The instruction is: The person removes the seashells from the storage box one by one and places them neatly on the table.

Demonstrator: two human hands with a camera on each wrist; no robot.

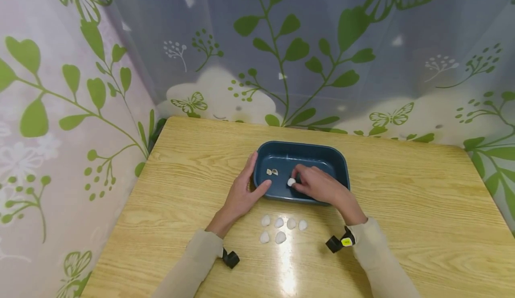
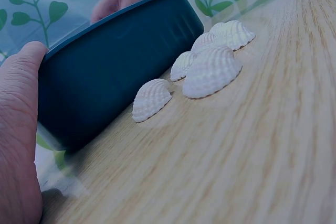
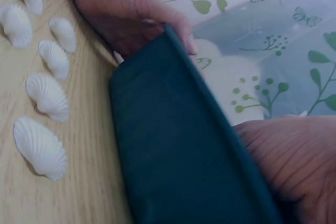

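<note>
A dark blue rectangular tub (image 1: pixel 297 145) stands on the table. My left hand (image 1: pixel 242 193) holds its left end, fingers along the outer side and thumb at the front rim. Reaching into the tub, my right hand (image 1: pixel 318 184) pinches a white shell (image 1: pixel 291 182) between thumb and fingers, low over the tub floor. Two small brownish shells (image 1: pixel 275 172) lie inside, left of that hand. In front of the tub, several ribbed white shells (image 1: pixel 280 237) rest in two rows; the left wrist view shows shells (image 2: pixel 212 72) close beside the tub wall (image 2: pixel 115 66).
The wooden table (image 1: pixel 402 199) reaches out on both sides of the tub. A patterned curtain (image 1: pixel 306 65) hangs behind the table, and another patterned sheet (image 1: pixel 60 137) hangs along the left. Each wrist carries a small black camera (image 1: pixel 231 259).
</note>
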